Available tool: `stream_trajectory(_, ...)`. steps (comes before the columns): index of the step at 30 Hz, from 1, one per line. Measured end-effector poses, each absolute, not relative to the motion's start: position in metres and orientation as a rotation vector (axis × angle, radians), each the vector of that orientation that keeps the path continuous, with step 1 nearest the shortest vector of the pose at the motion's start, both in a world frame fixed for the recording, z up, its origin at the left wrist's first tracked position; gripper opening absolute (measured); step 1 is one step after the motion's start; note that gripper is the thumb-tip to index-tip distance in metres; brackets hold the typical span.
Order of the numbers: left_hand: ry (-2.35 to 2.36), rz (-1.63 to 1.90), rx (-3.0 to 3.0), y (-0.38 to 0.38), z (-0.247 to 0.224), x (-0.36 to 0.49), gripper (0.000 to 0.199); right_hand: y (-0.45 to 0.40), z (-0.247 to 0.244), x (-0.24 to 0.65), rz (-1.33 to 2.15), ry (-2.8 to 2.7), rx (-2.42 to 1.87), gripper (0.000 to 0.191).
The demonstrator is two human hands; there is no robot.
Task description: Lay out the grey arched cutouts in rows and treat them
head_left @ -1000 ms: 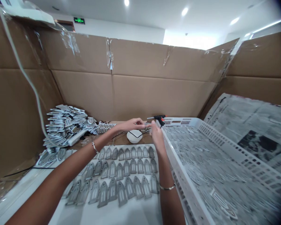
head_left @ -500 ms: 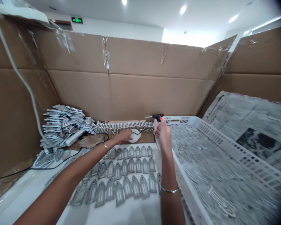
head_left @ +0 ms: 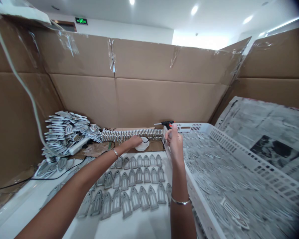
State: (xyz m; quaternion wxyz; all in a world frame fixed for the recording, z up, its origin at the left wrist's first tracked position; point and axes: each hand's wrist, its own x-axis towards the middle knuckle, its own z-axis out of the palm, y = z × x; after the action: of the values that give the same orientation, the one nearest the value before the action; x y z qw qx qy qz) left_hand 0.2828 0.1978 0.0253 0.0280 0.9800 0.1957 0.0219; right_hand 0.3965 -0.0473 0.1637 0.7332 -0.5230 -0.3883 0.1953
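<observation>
My right hand (head_left: 175, 142) is closed around a black and orange glue gun (head_left: 168, 124), whose thin nozzle points left above the near corner of the basket. At the left rim of a small white dish (head_left: 143, 146) is my left hand (head_left: 135, 141), with its fingers pinched together. Whatever sits between those fingertips is hidden. A black cord runs by the dish. In front of both arms, grey arch-shaped pieces (head_left: 139, 175) with pale centres lie in several rows on the white table (head_left: 154, 222).
A white plastic basket (head_left: 221, 136) full of similar pieces takes up the right side, beside newspaper (head_left: 259, 122). At the back stands a long row of stacked pieces (head_left: 124, 135). Left of it is a heaped pile (head_left: 64, 131). Cardboard walls (head_left: 164, 96) enclose the table.
My left hand has lifted slightly from inside the dish to its rim. The glue gun and my right hand have stayed almost still.
</observation>
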Motion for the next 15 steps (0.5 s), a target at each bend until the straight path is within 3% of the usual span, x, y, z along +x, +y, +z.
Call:
stream_trajectory(8, 0.731, 0.011, 3.062, 0.205, 0.035, 0.275, 0.034, -0.044, 0.16, 0.402, 0.435, -0.873, -1.145, 0.067)
stream_trajectory(15, 0.699, 0.19, 3.024, 0.206, 0.044, 0.269, 0.035, -0.043, 0.157, 0.403, 0.456, -0.872, -1.178, 0.067)
